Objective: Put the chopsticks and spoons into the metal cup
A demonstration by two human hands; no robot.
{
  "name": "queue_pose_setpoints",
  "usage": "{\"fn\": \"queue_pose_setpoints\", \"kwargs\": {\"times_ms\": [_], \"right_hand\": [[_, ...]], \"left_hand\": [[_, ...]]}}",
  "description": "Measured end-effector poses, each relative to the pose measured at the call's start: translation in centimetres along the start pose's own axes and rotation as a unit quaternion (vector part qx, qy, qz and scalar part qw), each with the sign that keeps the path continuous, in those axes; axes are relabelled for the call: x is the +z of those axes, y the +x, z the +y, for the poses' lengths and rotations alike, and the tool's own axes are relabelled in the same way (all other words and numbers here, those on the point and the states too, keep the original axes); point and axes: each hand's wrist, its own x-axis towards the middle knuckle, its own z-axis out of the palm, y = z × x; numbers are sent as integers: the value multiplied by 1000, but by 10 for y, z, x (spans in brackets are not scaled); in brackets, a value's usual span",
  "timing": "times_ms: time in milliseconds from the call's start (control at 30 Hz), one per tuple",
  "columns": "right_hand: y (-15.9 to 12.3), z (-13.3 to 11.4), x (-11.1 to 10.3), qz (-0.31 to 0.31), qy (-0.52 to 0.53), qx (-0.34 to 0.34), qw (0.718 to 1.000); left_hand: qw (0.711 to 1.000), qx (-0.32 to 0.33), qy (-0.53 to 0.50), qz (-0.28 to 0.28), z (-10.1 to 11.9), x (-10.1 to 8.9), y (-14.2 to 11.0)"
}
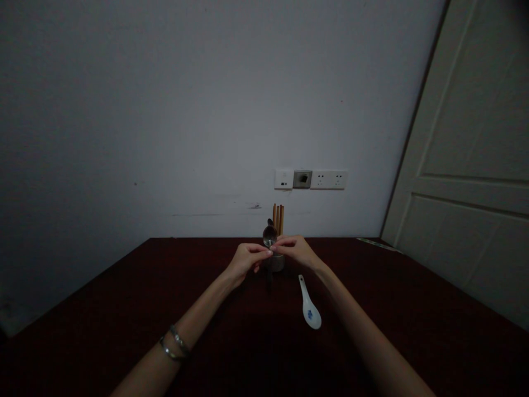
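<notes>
Both hands meet near the far edge of the table, their fingertips almost touching. My left hand (247, 259) is closed in a pinch, thumb and fingertips together. From the other side, my right hand (295, 249) pinches at the same spot. A metal spoon (270, 235) with a round, shiny bowl shows just above the fingertips, which grip its lower part. Right behind it stands a small holder (278, 263), partly hidden by my fingers, with several wooden chopsticks (278, 218) upright in it. A dark tip beside the chopsticks is too dim to name.
A white soup spoon (311, 311) with a blue mark lies on the dark red table (165, 298), left of my right forearm. Behind the table rises a wall with sockets (328, 180). A pale door (467, 182) stands at the right. A thin strip (378, 244) lies at the far right edge.
</notes>
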Motion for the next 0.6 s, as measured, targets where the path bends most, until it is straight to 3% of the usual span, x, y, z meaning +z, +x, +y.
{"fn": "queue_pose_setpoints", "kwargs": {"times_ms": [600], "right_hand": [[0,13,11,52,61,29,996]], "left_hand": [[999,5,33,-15,-6,-1,1]]}}
